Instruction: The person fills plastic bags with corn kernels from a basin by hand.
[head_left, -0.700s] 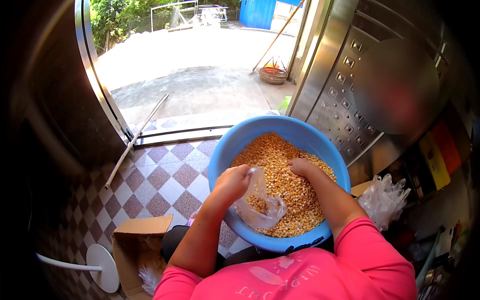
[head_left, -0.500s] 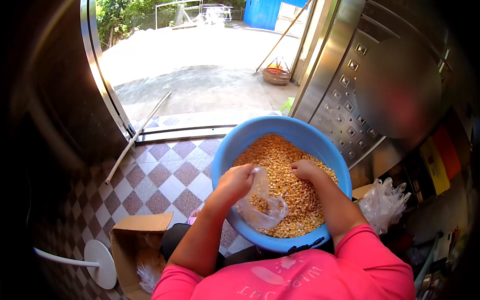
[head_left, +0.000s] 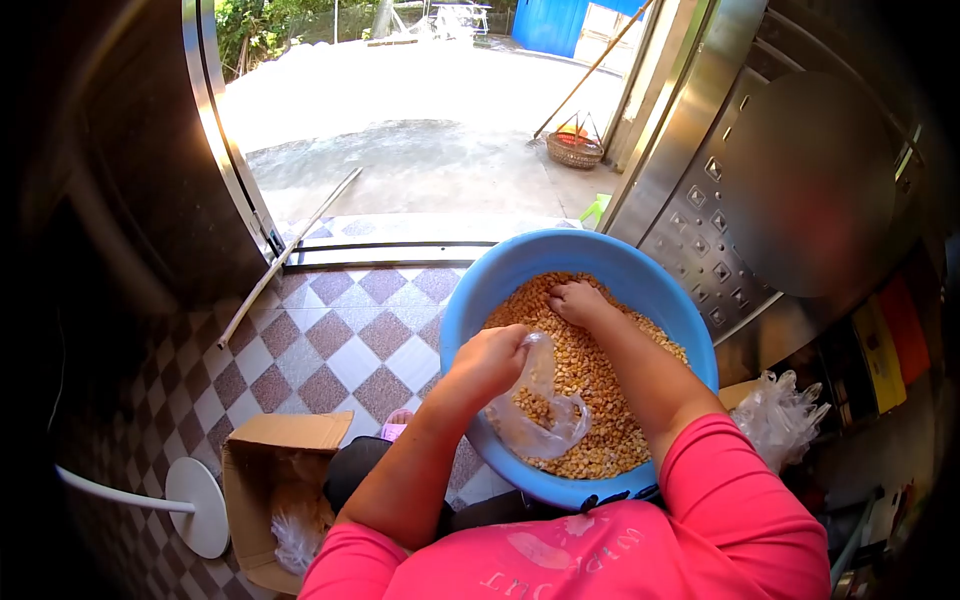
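A large blue basin [head_left: 470,262] holds a heap of yellow corn kernels [head_left: 590,372]. At the basin's left side, my left hand [head_left: 493,360] is closed on the rim of a clear plastic bag [head_left: 545,432]. The bag hangs open over the kernels, with some corn showing in it. My right hand [head_left: 577,302] is at the far part of the heap, its fingers curled down into the kernels and their tips partly hidden.
On the left stand an open cardboard box [head_left: 290,428] with plastic inside and a white round base [head_left: 197,508]. Clear bags [head_left: 780,418] lie right of the basin. A pole [head_left: 290,258] leans across the door sill. Outside sits a wicker basket [head_left: 574,150].
My right hand has moved away from me and to the left across the corn. My left hand still holds the bag at nearly the same place over the basin. The view has shifted slightly.
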